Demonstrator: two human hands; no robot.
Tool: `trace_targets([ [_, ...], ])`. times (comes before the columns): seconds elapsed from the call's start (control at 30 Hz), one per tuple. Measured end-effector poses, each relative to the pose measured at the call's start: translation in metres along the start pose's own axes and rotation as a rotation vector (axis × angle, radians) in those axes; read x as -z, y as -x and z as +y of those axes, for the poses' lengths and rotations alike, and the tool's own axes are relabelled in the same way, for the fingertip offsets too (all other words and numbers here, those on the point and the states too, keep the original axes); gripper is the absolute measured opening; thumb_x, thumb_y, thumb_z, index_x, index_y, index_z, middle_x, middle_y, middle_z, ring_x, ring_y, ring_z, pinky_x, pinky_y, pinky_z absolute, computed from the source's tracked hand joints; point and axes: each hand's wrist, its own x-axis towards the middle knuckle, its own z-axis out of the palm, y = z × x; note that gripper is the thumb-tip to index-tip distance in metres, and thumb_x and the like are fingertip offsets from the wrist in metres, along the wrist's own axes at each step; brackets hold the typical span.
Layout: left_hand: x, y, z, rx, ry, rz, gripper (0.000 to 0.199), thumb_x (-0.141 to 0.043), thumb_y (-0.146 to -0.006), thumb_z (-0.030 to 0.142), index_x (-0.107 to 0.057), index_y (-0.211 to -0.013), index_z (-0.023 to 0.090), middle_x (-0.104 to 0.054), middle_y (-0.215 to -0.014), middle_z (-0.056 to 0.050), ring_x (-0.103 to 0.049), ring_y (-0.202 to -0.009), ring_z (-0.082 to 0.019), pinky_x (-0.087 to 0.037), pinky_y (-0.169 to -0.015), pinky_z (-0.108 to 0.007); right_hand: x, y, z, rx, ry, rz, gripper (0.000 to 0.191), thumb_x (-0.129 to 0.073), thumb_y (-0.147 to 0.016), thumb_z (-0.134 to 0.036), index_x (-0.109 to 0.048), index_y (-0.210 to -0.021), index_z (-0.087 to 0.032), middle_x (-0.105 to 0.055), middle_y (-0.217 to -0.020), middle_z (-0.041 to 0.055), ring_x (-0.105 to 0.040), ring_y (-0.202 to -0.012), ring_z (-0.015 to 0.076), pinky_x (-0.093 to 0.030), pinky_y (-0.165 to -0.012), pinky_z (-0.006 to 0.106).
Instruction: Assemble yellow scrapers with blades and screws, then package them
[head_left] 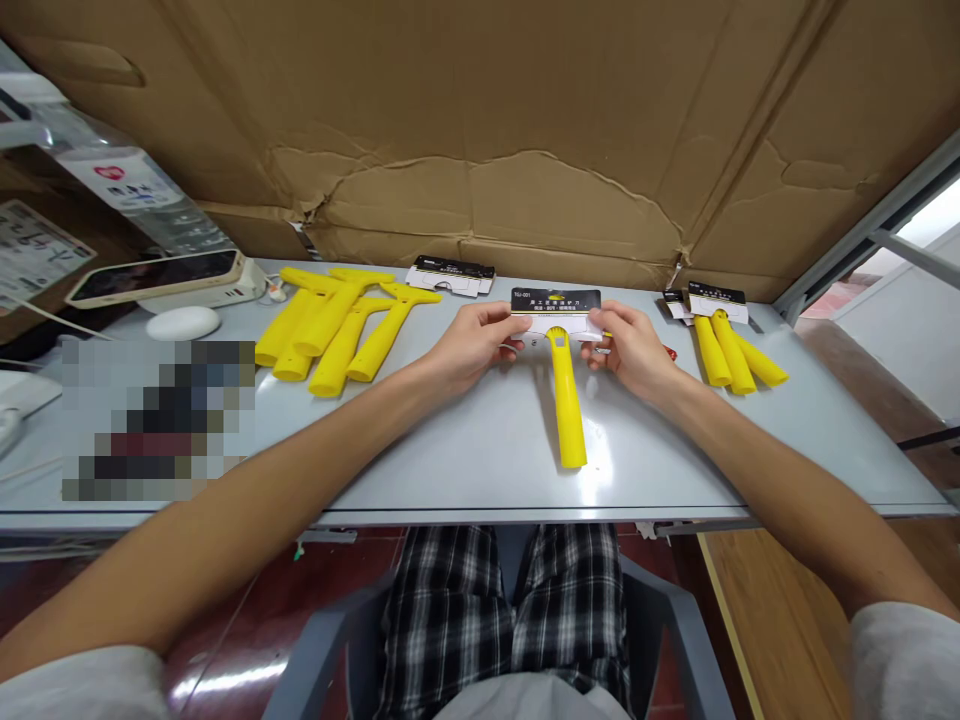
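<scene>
Card [556,324] at frame centre, pinched at its left end by the left hand [480,342] and right end by the right hand [628,345], covers a yellow handle's [570,420] top. On the table [465,475], 5 handles [334,368] lie centre-left, 3 handles [735,362] right.

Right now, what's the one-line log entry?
left hand: holds card; right hand: holds card; handle: extends from card; bare handles: left; carded handles: right

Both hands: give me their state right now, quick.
Left hand: closed, pinching the left end of the black-and-white card on the yellow scraper.
Right hand: closed, pinching the same card's right end.
</scene>
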Motion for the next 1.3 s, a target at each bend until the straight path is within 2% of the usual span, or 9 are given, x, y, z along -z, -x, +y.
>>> trace_targets([
  [0.3, -0.002, 0.001, 0.001, 0.008, -0.041, -0.020, 0.022, -0.088, -0.081, 0.034, -0.075, -0.079, 0.017, -0.071, -0.091, -0.008, -0.062, -0.075, -0.016, -0.046, -0.065, -0.030, 0.001, -0.003, 0.001, 0.022, 0.062, 0.078, 0.038, -0.085, -0.079, -0.048, -0.055, -0.087, -0.025, -0.060, -0.071, -0.0022, -0.062, -0.058, 0.0139, -0.046, -0.046, 0.025],
  [0.5, 0.006, -0.001, 0.007, 0.092, -0.197, -0.107, 0.029, -0.089, -0.081, 0.035, -0.069, -0.068, 0.020, -0.048, -0.059, 0.000, -0.041, -0.051, -0.012, -0.026, -0.050, -0.029, 0.009, -0.009, 0.005, 0.062, 0.271, 0.072, 0.027, -0.079, -0.086, -0.041, -0.061, -0.079, -0.023, -0.060, -0.065, 0.0009, -0.057, -0.054, 0.0142, -0.043, -0.042, 0.026],
  [0.57, 0.010, -0.001, 0.011, 0.130, -0.304, -0.187, 0.031, -0.090, -0.081, 0.037, -0.069, -0.067, 0.021, -0.048, -0.056, 0.000, -0.038, -0.048, -0.012, -0.023, -0.049, -0.029, 0.014, -0.011, 0.006, 0.080, 0.416, 0.051, 0.016, -0.078, -0.086, -0.034, -0.068, -0.090, -0.022, -0.061, -0.060, -0.0006, -0.051, -0.045, 0.0138, -0.039, -0.040, 0.028],
  [0.63, 0.013, -0.001, 0.012, 0.127, -0.403, -0.212, 0.024, -0.091, -0.079, 0.038, -0.075, -0.073, 0.021, -0.058, -0.061, -0.004, -0.042, -0.048, -0.013, -0.025, -0.049, -0.030, 0.018, -0.012, 0.007, 0.065, 0.542, 0.021, 0.024, -0.078, -0.085, -0.029, -0.071, -0.107, -0.021, -0.064, -0.059, -0.0018, -0.051, -0.042, 0.0150, -0.038, -0.040, 0.029],
  [0.73, 0.016, -0.001, 0.010, 0.028, -0.551, -0.154, 0.018, -0.093, -0.072, 0.033, -0.081, -0.081, 0.022, -0.067, -0.067, -0.005, -0.049, -0.051, -0.016, -0.028, -0.051, -0.030, 0.019, -0.010, 0.005, 0.062, 0.734, -0.022, 0.018, -0.075, -0.088, -0.028, -0.073, -0.104, -0.020, -0.068, -0.060, -0.0001, -0.055, -0.044, 0.0163, -0.044, -0.049, 0.033],
  [0.83, 0.017, -0.004, 0.003, -0.132, -0.696, -0.122, 0.021, -0.092, -0.068, 0.031, -0.072, -0.064, 0.024, -0.066, -0.061, -0.003, -0.049, -0.053, -0.018, -0.027, -0.053, -0.030, 0.018, -0.008, 0.003, 0.158, 0.940, -0.017, 0.008, -0.069, -0.093, -0.025, -0.075, -0.094, -0.020, -0.072, -0.062, 0.0007, -0.060, -0.052, 0.0167, -0.052, -0.071, 0.038],
  [0.97, 0.018, -0.007, -0.002, -0.237, -0.860, -0.115, 0.035, -0.086, -0.074, 0.032, -0.060, -0.051, 0.026, -0.057, -0.052, -0.003, -0.042, -0.053, -0.018, -0.024, -0.057, -0.033, 0.015, -0.007, 0.003, 0.230, 1.071, -0.015, 0.011, -0.065, -0.094, -0.021, -0.076, -0.093, -0.020, -0.076, -0.069, 0.0006, -0.065, -0.064, 0.0184, -0.050, -0.091, 0.041],
  [1.13, 0.016, -0.006, 0.003, -0.158, -1.225, -0.175, 0.024, -0.070, -0.090, 0.040, -0.062, -0.074, 0.023, -0.072, -0.077, -0.006, -0.058, -0.069, -0.023, -0.034, -0.065, -0.035, 0.017, -0.007, 0.004, 0.277, 1.143, -0.051, 0.012, -0.063, -0.095, -0.022, -0.075, -0.098, -0.020, -0.077, -0.074, 0.0016, -0.067, -0.070, 0.0206, -0.048, -0.090, 0.038],
  [1.3, 0.015, -0.004, 0.005, -0.134, -1.310, -0.165, 0.028, -0.061, -0.098, 0.047, -0.071, -0.094, 0.020, -0.078, -0.091, -0.011, -0.066, -0.079, -0.026, -0.040, -0.069, -0.037, 0.020, -0.009, 0.008, 0.299, 1.201, -0.061, 0.015, -0.060, -0.099, -0.026, -0.073, -0.105, -0.021, -0.075, -0.073, 0.0021, -0.064, -0.070, 0.0219, -0.045, -0.088, 0.039],
])
